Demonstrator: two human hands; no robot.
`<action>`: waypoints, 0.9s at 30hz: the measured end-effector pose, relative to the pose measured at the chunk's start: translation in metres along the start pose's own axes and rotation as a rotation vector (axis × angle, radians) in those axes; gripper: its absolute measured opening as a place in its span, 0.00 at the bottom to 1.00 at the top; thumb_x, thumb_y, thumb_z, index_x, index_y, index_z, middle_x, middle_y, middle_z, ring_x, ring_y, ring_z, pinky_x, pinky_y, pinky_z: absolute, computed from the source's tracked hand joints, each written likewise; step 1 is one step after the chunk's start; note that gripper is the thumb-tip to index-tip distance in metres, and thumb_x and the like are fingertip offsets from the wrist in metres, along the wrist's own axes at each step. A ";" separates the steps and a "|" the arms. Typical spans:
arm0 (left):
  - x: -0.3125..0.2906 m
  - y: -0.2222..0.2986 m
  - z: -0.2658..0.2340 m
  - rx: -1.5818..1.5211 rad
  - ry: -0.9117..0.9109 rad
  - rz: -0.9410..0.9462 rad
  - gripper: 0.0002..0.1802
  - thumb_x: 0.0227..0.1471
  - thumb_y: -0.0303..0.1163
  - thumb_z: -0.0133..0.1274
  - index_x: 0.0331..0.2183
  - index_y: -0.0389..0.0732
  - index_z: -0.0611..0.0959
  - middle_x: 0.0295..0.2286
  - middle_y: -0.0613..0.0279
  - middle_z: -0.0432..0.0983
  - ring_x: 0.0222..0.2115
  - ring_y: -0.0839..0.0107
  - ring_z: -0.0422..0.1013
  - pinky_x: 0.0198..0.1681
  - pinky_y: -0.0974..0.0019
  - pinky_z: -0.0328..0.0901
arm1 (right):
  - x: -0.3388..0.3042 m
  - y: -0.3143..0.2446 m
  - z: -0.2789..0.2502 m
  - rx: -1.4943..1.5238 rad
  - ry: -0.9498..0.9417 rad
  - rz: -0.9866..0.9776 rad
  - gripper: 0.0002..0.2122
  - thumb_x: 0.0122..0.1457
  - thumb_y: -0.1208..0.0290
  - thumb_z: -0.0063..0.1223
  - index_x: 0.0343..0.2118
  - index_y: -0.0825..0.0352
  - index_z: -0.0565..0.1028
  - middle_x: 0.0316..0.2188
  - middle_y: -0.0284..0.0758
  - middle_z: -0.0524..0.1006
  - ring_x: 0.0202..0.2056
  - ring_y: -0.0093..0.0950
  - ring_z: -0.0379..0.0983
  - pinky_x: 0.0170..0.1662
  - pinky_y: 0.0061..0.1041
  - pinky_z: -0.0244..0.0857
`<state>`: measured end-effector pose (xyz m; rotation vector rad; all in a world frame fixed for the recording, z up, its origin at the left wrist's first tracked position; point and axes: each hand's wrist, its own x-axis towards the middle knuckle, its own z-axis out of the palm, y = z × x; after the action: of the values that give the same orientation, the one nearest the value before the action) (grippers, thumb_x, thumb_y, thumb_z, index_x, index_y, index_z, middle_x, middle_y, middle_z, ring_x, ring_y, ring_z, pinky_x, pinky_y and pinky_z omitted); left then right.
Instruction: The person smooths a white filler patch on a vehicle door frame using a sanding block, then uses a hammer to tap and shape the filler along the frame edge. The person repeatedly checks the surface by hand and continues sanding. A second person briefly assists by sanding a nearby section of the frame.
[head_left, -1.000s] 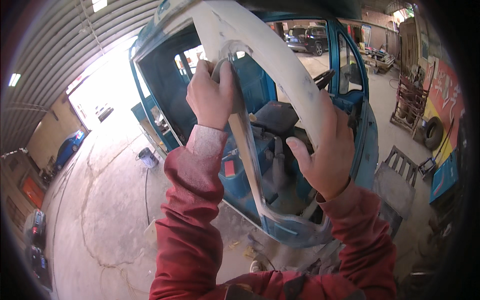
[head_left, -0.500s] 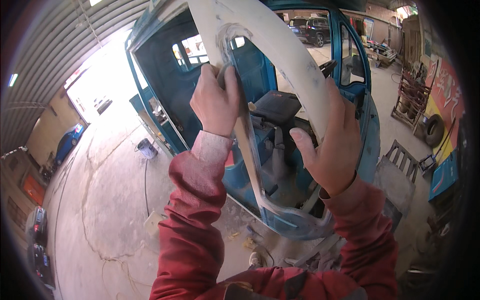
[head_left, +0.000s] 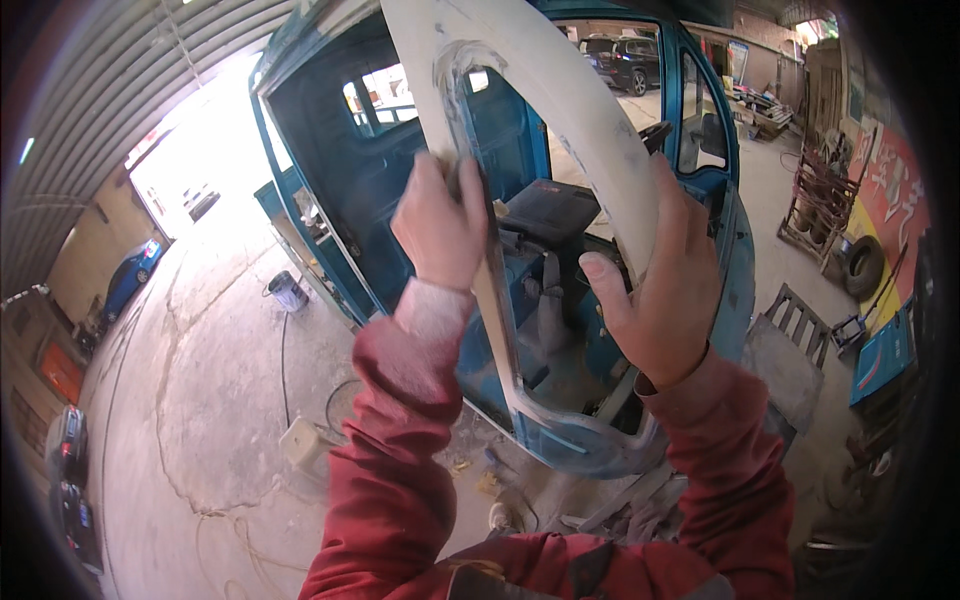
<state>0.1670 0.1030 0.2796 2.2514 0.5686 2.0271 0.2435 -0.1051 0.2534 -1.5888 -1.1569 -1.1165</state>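
Observation:
A pale, filler-coated door frame (head_left: 600, 120) of a teal vehicle cab (head_left: 520, 190) rises in front of me, with a bare teal patch at its bottom. My left hand (head_left: 440, 225) is closed round the frame's narrow left bar (head_left: 490, 300), thumb on one side and fingers on the other. A dark grey piece that looks like sandpaper shows slightly between them; most of it is hidden. My right hand (head_left: 668, 280) lies against the curved right side of the frame, fingers stretched and thumb apart, holding nothing. Pale dust covers my left cuff.
Inside the cab are a dark seat (head_left: 550, 212) and levers. A bucket (head_left: 287, 292) and a cream container (head_left: 305, 443) stand on the concrete floor at left, with hoses nearby. At right are a slatted metal piece (head_left: 795, 318), a tyre (head_left: 863, 265) and a hand cart (head_left: 820, 205).
My left hand has slid down the left bar, still closed. My right hand stays in place against the frame. The view has shifted slightly.

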 end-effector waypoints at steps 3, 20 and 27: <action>0.001 0.008 -0.002 0.013 -0.046 -0.046 0.13 0.58 0.36 0.57 0.30 0.39 0.74 0.25 0.48 0.76 0.26 0.45 0.75 0.28 0.52 0.68 | 0.000 0.000 -0.002 0.069 -0.038 0.031 0.40 0.54 0.62 0.65 0.67 0.69 0.58 0.52 0.51 0.70 0.49 0.51 0.70 0.53 0.44 0.65; 0.032 -0.001 0.008 0.132 0.152 0.227 0.13 0.59 0.35 0.56 0.30 0.39 0.71 0.24 0.48 0.74 0.24 0.45 0.73 0.26 0.51 0.65 | -0.001 -0.001 -0.006 0.116 -0.080 0.116 0.42 0.48 0.67 0.68 0.67 0.67 0.60 0.53 0.48 0.69 0.50 0.50 0.69 0.55 0.42 0.64; 0.004 0.003 0.003 0.123 -0.034 0.102 0.12 0.58 0.32 0.57 0.30 0.39 0.71 0.25 0.48 0.75 0.24 0.45 0.73 0.26 0.50 0.66 | -0.001 -0.001 -0.005 0.108 -0.069 0.107 0.43 0.48 0.66 0.69 0.67 0.66 0.59 0.53 0.49 0.69 0.50 0.50 0.69 0.54 0.43 0.63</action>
<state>0.1714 0.1018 0.2836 2.4284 0.6035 2.0480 0.2414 -0.1104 0.2538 -1.5964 -1.1433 -0.9217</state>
